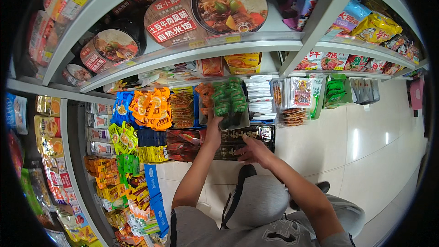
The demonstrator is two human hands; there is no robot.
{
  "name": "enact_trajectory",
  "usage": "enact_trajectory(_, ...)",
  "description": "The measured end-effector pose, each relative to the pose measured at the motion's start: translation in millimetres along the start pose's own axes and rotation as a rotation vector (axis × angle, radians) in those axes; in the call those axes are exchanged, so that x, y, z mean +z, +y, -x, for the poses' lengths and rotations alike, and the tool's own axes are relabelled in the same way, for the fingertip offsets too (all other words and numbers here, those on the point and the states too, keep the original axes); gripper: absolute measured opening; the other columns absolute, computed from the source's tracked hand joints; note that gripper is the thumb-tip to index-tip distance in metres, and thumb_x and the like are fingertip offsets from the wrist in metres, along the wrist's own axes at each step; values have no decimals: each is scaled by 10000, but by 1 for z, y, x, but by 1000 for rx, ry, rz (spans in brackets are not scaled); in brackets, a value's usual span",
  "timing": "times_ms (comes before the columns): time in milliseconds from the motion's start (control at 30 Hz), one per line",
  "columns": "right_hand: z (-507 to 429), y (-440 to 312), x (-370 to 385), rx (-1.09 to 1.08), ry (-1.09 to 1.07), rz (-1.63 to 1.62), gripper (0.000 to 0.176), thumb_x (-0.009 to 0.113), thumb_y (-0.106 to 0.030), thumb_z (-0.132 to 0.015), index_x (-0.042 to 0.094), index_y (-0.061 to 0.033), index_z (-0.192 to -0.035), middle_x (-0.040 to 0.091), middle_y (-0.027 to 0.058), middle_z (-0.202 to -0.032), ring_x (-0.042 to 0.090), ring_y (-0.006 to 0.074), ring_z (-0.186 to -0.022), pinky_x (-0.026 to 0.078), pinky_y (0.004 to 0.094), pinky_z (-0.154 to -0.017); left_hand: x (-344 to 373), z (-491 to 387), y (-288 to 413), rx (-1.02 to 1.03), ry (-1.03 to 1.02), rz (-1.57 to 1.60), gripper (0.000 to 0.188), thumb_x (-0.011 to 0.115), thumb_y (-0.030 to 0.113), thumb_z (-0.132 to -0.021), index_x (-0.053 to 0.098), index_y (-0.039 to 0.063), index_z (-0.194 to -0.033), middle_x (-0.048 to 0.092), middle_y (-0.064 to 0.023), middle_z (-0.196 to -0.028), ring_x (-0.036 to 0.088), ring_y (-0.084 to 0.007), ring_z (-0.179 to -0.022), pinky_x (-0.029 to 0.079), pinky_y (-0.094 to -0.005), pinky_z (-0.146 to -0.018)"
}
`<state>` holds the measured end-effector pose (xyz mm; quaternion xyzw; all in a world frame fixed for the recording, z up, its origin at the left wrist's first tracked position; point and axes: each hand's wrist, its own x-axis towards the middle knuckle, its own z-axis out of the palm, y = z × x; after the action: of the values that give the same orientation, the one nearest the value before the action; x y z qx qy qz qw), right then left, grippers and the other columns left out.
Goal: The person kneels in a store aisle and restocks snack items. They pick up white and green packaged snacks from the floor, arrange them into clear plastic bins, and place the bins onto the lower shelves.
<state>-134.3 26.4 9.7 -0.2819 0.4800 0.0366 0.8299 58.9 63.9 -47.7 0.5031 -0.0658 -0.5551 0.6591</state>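
A clear plastic tray (240, 123) of green snack packets (229, 96) sits tilted among the rows of packets, overlapping some orange packets (205, 92). My left hand (214, 131) has hold of the tray's near left corner; some of its fingers are hidden. Over a box of black packets with gold writing (236, 140), my right hand (256, 151) is spread, its fingertips at the packets and nothing gripped. To the left of the black packets, partly behind my left forearm, lie dark red packets (183, 142).
A shelf edge (192, 50) carrying self-heating rice boxes (205, 10) overhangs the packets. White packets (259, 96) and a clear container (296, 97) stand at right. Orange packets (152, 108) and hanging snack rows (128, 185) crowd the left. My knee (262, 195) is close below my hands.
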Motion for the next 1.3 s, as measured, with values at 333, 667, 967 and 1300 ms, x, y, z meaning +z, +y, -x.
enact_trajectory(333,-63,-17,5,-118,-7,-438,306,456,-226,-928,589,-1,-1088,665,149,-955,664,245,-753,524,321,-636,-13,-22,-19,168,-52,-552,385,414,123,-928,431,40,-1303,521,-104,-1149,492,-236,-1045,393,-320,-875)
enact_trajectory(667,-101,-10,16,-227,173,-436,269,372,-146,-925,526,8,-1084,656,159,-967,680,292,-845,501,361,-652,-8,-44,-3,298,17,-1163,436,511,16,-860,446,20,-1290,549,-263,-1133,545,-432,-1060,437,-442,-866)
enact_trajectory(967,-102,-4,15,-155,154,-568,313,332,-106,-916,477,23,-1162,627,171,-1043,666,285,-907,497,359,-678,6,-45,-1,551,40,-1208,537,485,-49,-786,403,-21,-1316,465,-269,-1264,476,-456,-1147,409,-471,-949)
enact_trajectory(1300,-92,-9,8,-120,155,-549,345,346,-159,-940,486,48,-1178,640,189,-1019,677,292,-832,558,372,-699,-2,-70,56,294,-54,-775,281,406,78,-968,562,40,-1198,621,-95,-1141,589,-209,-1054,451,-340,-855)
